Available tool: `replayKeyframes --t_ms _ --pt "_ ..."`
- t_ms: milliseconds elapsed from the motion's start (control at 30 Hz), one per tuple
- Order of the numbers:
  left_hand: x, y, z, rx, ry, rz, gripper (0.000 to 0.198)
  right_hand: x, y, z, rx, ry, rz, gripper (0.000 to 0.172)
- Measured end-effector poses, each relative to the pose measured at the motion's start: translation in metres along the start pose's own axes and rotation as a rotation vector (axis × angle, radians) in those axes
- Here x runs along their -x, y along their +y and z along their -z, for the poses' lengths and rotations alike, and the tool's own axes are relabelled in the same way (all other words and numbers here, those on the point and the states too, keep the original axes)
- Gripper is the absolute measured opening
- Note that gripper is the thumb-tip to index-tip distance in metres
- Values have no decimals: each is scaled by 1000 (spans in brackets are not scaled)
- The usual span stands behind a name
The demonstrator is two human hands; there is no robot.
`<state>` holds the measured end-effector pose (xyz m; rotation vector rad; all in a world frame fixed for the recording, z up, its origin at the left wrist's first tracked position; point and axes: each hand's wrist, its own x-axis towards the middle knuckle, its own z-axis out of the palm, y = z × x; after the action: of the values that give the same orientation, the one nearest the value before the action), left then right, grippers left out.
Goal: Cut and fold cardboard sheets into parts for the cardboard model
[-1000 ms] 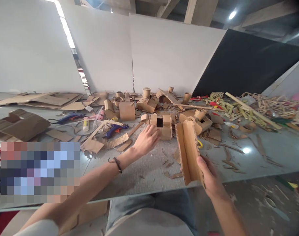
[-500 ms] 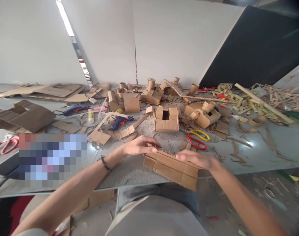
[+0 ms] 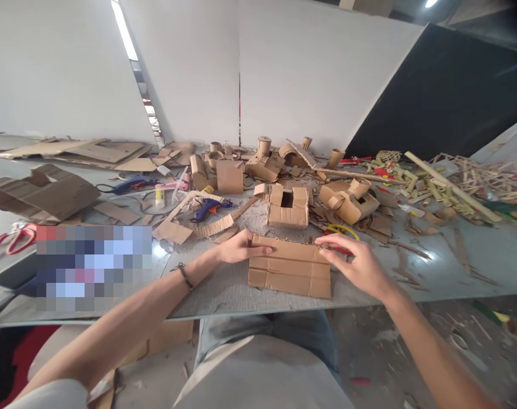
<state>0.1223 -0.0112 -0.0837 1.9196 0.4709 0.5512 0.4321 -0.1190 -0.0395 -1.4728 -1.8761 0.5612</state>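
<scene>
Currently, a creased corrugated cardboard sheet [image 3: 290,267] flat on the grey surface [image 3: 207,289], left hand [image 3: 241,247] loosely resting its fingertips on the sheet's left end, right hand [image 3: 356,264] spread, its fingertips at the far right corner, a cardboard box [image 3: 288,207] with a square hole just beyond, a blue hot glue gun [image 3: 209,209] off to the left

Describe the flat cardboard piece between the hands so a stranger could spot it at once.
At the near edge of the grey table, a rectangular corrugated cardboard panel lies flat, with the left hand and right hand at its top corners. Unlike the cardboard model with a square hole behind it, this piece is a single sheet, creased lengthwise.
</scene>
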Motion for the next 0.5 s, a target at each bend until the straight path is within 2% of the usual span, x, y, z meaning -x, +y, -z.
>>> replayKeyframes --t_ms 100,200,333,500 --pt "0 1 -1 -26 -24 -6 55 1 -11 -20 99 -29 103 27" --pt "1 1 0 -84 16 -26 49 -8 -14 -32 181 -86 149 24" --pt "-1 -1 3 -177 116 -58 42 -20 -16 -32 314 -157 138 21" --pt "-2 -4 6 -249 109 -78 34 -27 -25 -26 439 -275 102 20"
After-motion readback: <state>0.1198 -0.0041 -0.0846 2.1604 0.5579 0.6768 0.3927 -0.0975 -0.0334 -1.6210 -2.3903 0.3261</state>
